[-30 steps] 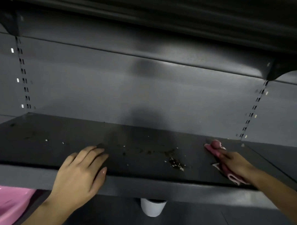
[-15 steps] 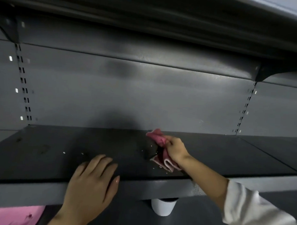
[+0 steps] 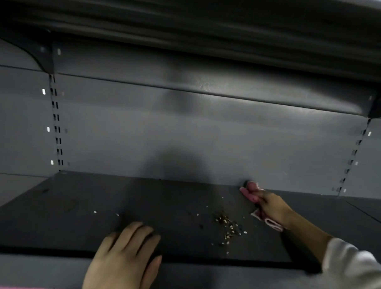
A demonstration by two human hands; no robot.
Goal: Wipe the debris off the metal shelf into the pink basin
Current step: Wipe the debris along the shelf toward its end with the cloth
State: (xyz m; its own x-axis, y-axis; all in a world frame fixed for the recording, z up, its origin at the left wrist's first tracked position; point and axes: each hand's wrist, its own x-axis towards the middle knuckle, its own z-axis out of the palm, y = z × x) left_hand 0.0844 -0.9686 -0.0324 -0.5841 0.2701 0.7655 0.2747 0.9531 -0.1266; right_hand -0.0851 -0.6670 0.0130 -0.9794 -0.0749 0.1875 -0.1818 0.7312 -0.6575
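A dark grey metal shelf [image 3: 97, 195] runs across the view. A small pile of brown and white debris [image 3: 227, 226] lies on it right of centre, with a few stray crumbs toward the left. My right hand [image 3: 271, 206] grips a pink cloth [image 3: 250, 193] pressed on the shelf near the back wall, just right of the pile. My left hand [image 3: 125, 256] rests flat, fingers spread, on the shelf's front edge. Only a thin pink strip of the basin [image 3: 24, 288] shows at the bottom left.
The upper shelf [image 3: 189, 25] overhangs close above. Slotted uprights [image 3: 56, 122] stand at the back left and back right. The back panel [image 3: 207, 134] closes the space behind.
My right hand with the cloth moved from the shelf's middle back toward the rear right. The debris pile lies uncovered to its left. The left hand stayed on the front edge.
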